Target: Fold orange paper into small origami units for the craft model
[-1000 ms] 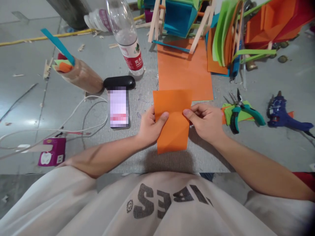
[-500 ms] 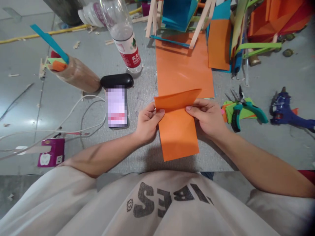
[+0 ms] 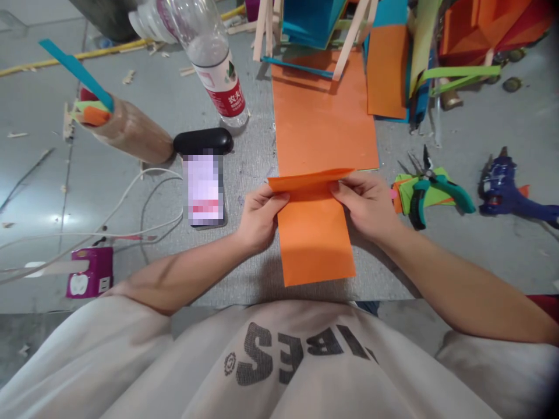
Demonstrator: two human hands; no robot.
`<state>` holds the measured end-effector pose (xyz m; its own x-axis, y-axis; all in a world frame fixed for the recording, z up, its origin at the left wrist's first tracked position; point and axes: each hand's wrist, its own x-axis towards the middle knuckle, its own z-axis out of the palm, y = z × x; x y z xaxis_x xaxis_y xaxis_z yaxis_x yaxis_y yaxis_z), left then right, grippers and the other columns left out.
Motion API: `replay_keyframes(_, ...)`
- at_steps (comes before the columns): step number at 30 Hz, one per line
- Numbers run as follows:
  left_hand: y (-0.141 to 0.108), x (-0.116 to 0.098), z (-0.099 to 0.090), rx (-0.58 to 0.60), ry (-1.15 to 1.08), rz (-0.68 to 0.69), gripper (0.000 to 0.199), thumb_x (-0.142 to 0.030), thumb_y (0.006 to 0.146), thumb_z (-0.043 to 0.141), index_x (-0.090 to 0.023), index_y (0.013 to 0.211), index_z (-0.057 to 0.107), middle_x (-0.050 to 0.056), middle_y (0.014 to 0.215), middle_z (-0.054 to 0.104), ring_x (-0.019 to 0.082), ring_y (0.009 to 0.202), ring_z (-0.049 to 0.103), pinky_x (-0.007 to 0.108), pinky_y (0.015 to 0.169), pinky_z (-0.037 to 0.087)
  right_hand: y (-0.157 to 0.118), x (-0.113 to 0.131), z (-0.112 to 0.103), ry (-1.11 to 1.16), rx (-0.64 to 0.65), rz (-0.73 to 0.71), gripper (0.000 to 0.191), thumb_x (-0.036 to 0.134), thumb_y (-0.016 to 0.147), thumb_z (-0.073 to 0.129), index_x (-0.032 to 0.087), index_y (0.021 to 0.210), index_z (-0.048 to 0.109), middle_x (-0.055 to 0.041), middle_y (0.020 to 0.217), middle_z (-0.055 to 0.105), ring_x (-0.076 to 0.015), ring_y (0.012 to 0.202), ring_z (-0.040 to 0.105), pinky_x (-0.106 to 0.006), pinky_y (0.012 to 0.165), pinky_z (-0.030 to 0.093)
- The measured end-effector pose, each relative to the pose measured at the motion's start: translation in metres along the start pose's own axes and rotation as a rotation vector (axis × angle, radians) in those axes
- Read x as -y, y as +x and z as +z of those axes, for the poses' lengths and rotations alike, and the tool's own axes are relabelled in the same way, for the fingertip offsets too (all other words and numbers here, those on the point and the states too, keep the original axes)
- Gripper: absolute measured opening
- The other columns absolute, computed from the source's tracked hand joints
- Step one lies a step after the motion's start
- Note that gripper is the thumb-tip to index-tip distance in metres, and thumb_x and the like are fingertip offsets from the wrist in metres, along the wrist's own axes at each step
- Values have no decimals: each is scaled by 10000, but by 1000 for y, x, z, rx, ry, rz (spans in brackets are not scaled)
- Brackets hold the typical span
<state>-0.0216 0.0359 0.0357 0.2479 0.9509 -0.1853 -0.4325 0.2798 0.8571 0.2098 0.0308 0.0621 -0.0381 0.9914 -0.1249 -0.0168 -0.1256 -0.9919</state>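
Note:
An orange paper strip (image 3: 315,241) is held between both hands over the near part of the table, its top part bent into a flap along a crease. My left hand (image 3: 262,216) pinches its left edge near the crease, thumb on top. On the right edge, my right hand (image 3: 364,203) grips it the same way, with the fingers behind the paper hidden. Beyond the flap lies a larger orange sheet (image 3: 325,128). Pliers with teal handles (image 3: 428,183) rest on small green and orange papers right of my right hand.
A phone (image 3: 203,189), a black case (image 3: 204,141), a plastic bottle (image 3: 220,87) and a paper-filled tube (image 3: 135,131) stand or lie left. A blue glue gun (image 3: 502,186) lies right. Wooden sticks and folded papers crowd the back; a white cable (image 3: 131,189) loops left.
The orange strip's top flap has tilted lower and looks narrower. Its lower end has shifted slightly left. Both hands keep their grip, and the whole view has shifted a little.

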Motion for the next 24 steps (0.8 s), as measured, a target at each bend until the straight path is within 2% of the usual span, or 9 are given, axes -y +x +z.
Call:
replay_keyframes(2, 0, -2, 1, -8, 9, -3, 321, -520, 880, 1072, -272, 1034, 936, 51, 1016, 902, 291, 971, 884, 460, 901, 720, -1, -2, 0, 4, -9, 27, 345, 680, 930, 990, 346, 976, 915, -40, 977, 869, -305, 952, 837, -495, 833, 723)
replay_keyframes(5, 0, -6, 1, -36, 40, -7, 285, -491, 890, 1053, -258, 992, 925, 60, 1013, 884, 233, 883, 828, 395, 810, 670, -2, -3, -4, -34, -18, 47, 226, 568, 957, 948, 345, 985, 928, -37, 941, 853, -254, 825, 760, -413, 687, 630)
replay_keyframes(8, -1, -10, 2, -14, 41, -8, 214, -422, 879, 1022, -253, 896, 892, 34, 901, 820, 161, 719, 698, 333, 678, 568, -2, -2, -10, -101, -3, -10, 152, 490, 967, 895, 345, 941, 934, -37, 909, 835, -234, 785, 706, -389, 647, 560)
replay_keyframes(11, -1, -13, 4, 6, 34, -6, 146, -356, 842, 980, -256, 834, 874, 16, 805, 758, 134, 648, 607, 302, 621, 480, -1, 1, -12, -161, 7, -38, 185, 481, 991, 844, 341, 902, 925, -41, 801, 764, -240, 758, 682, -391, 627, 518)
replay_keyframes(15, -1, -14, 5, -23, 96, 39, 103, -336, 825, 899, -259, 782, 845, 13, 730, 693, 129, 597, 504, 298, 576, 390, 0, 4, -14, -224, 10, -17, 226, 484, 1018, 800, 343, 896, 926, -56, 791, 761, -262, 798, 716, -405, 645, 528)
replay_keyframes(18, -2, -10, 1, -6, 173, 116, 196, -426, 868, 841, -255, 774, 836, 38, 716, 673, 152, 582, 479, 331, 551, 365, -1, 8, -17, -236, 43, -21, 259, 501, 1026, 778, 338, 916, 946, -84, 895, 834, -294, 883, 770, -436, 689, 573)
replay_keyframes(21, -2, -6, -4, 25, 231, 186, 377, -611, 948, 870, -245, 860, 848, 35, 740, 678, 154, 595, 506, 340, 575, 405, -3, 11, -19, -264, 115, -107, 227, 508, 1030, 808, 347, 1021, 968, -93, 1056, 883, -314, 970, 798, -471, 764, 622)
replay_keyframes(24, -3, -2, -4, -7, 345, 264, 414, -633, 946, 997, -256, 957, 828, 7, 815, 701, 148, 693, 582, 317, 681, 505, -3, 9, -17, -258, 140, -156, 233, 493, 1007, 877, 341, 1167, 952, -90, 1157, 874, -299, 1008, 800, -484, 847, 670)
